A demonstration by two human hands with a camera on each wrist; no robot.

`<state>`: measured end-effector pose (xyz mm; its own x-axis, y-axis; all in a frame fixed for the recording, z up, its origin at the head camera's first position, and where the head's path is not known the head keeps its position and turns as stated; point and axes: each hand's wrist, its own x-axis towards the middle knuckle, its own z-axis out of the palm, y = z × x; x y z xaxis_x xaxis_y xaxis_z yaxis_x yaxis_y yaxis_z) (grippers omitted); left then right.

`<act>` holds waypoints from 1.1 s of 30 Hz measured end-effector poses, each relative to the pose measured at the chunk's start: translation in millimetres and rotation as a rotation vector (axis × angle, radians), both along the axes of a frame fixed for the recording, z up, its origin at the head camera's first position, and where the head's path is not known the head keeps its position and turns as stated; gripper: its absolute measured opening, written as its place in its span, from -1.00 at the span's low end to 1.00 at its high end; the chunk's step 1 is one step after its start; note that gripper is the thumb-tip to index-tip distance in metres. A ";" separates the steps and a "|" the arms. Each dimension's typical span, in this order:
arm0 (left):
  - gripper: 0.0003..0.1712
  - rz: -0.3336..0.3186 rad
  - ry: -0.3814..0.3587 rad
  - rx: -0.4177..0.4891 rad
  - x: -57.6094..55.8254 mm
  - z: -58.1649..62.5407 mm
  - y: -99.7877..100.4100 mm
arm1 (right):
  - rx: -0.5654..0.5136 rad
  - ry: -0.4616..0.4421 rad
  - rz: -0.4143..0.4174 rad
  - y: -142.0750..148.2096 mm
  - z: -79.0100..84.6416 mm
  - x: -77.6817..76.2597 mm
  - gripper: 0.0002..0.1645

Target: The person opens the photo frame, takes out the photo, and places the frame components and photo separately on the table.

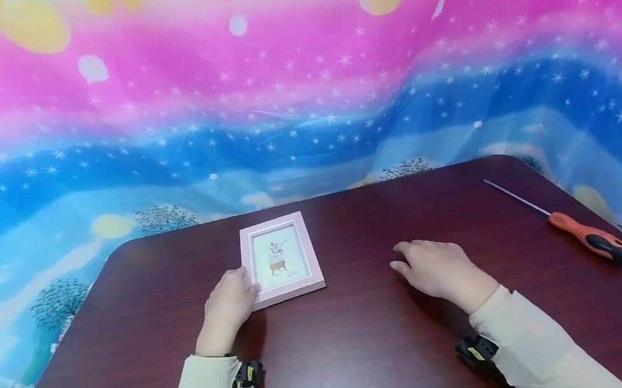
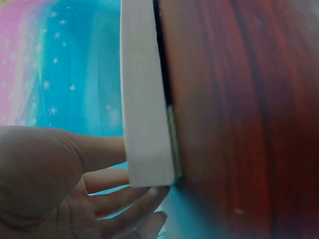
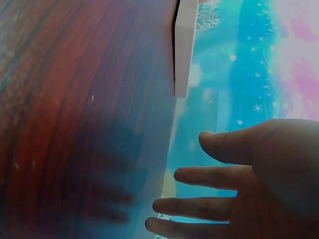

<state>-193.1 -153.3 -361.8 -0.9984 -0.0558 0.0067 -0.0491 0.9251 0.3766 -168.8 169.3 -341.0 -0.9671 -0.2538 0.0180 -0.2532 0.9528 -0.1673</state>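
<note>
A pale pink picture frame (image 1: 310,252) lies left of the table's middle, face up, showing a potted-plant picture (image 1: 277,263). My left hand (image 1: 230,302) grips its lower left corner, thumb over the front and fingers around the edge. In the left wrist view the frame's side (image 2: 144,99) is lifted slightly off the wood there, with a thin strip of its backing visible. To the right, my right hand (image 1: 440,269) hovers over the table, fingers extended and apart, holding nothing. The right wrist view shows the frame (image 3: 185,55) beyond that hand, apart from it.
A screwdriver (image 1: 589,236) with an orange and black handle lies near the right edge of the dark brown table (image 1: 352,356). Behind the table hangs a pink and blue patterned cloth (image 1: 289,107). A small black device sits on each wrist.
</note>
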 end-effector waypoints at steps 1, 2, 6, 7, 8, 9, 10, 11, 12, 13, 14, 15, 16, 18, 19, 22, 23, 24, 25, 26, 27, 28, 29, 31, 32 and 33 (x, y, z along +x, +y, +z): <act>-0.41 -0.003 -0.003 0.000 0.1 0.8 1.6 | 0.001 0.001 0.000 0.1 0.5 0.4 -0.45; -0.40 -0.008 -0.004 -0.003 0.1 1.7 3.1 | 0.001 0.003 0.000 0.1 0.7 0.7 -0.45; -0.41 -0.034 0.011 -0.013 -1.1 4.3 8.3 | 0.002 0.012 0.001 -1.2 2.0 0.8 -0.46; -0.41 -0.039 0.016 -0.015 -1.8 4.4 9.6 | 0.002 0.012 0.002 -1.7 2.5 0.6 -0.46; -0.41 -0.045 0.021 -0.016 -2.5 4.4 11.0 | 0.002 0.012 0.002 -2.1 2.9 0.3 -0.46; -0.43 -0.049 0.024 -0.017 -3.4 3.9 12.4 | 0.003 0.012 0.003 -2.4 3.3 0.1 -0.46; -0.44 -0.054 0.027 -0.016 -4.2 3.5 14.0 | 0.002 0.011 0.001 -2.4 3.4 -0.1 -0.46; -0.45 -0.057 0.029 -0.015 -5.2 2.7 15.8 | 0.000 0.011 -0.001 -2.1 3.3 -0.2 -0.46; -0.47 -0.061 0.032 -0.014 -6.1 1.9 17.6 | 0.001 0.008 -0.002 -1.8 3.1 -0.1 -0.46; -0.48 -0.063 0.033 -0.011 -6.6 1.3 19.6 | 0.002 0.005 -0.003 -1.4 2.8 0.1 -0.46; -0.49 -0.065 0.034 -0.011 -7.4 0.6 21.6 | 0.003 0.002 -0.004 -1.1 2.3 0.3 -0.46; -0.50 -0.066 0.035 -0.010 -8.1 0.0 23.6 | 0.003 -0.002 -0.004 -0.8 1.9 0.5 -0.46; -0.51 -0.067 0.036 -0.009 -8.9 -0.6 25.5 | 0.003 -0.006 -0.004 -0.6 1.5 0.7 -0.46; -0.50 -0.072 0.033 -0.005 -10.2 -1.1 29.8 | 0.005 -0.012 -0.006 0.0 0.8 1.1 -0.45; -0.48 -0.076 0.031 -0.004 -11.2 -1.5 32.0 | 0.007 -0.013 -0.007 0.3 0.6 1.3 -0.46; -0.44 -0.087 0.027 -0.004 -14.0 -2.0 36.9 | 0.011 -0.009 -0.011 -0.8 -0.4 0.9 -0.46; -0.43 -0.091 0.027 -0.005 -14.9 -2.2 38.7 | 0.011 -0.008 -0.011 -1.2 -0.8 0.7 -0.46; -0.43 -0.094 0.028 -0.007 -16.0 -2.4 40.6 | 0.012 -0.008 -0.010 -1.6 -1.1 0.7 -0.46; -0.44 -0.096 0.029 -0.011 -17.3 -2.7 42.6 | 0.012 -0.007 -0.010 -1.9 -1.4 0.6 -0.46; -0.47 -0.101 0.031 -0.014 -18.6 -2.7 44.9 | 0.013 -0.006 -0.010 -2.1 -1.5 0.6 -0.46; -0.48 -0.103 0.035 -0.017 -20.1 -2.8 47.1 | 0.013 -0.003 -0.011 -2.1 -1.5 0.5 -0.46; -0.50 -0.109 0.039 -0.020 -21.2 -2.7 49.5 | 0.014 -0.001 -0.013 -2.1 -1.5 0.5 -0.46; -0.51 -0.114 0.041 -0.021 -22.3 -2.6 52.0 | 0.015 0.001 -0.014 -2.0 -1.4 0.4 -0.46; -0.53 -0.125 0.046 -0.025 -24.4 -2.1 56.7 | 0.019 0.000 -0.018 -1.7 -1.3 0.3 -0.46; -0.54 -0.130 0.049 -0.026 -25.4 -2.0 59.0 | 0.020 -0.002 -0.020 -1.6 -1.3 0.2 -0.46; -0.54 -0.133 0.050 -0.028 -26.0 -1.8 61.1 | 0.021 -0.007 -0.022 -1.5 -1.5 0.0 -0.46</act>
<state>-219.0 -92.3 -363.6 -0.9953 0.0782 0.0564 0.0931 0.9323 0.3496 -168.8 167.9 -342.5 -0.9724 -0.2331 0.0062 -0.2314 0.9615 -0.1486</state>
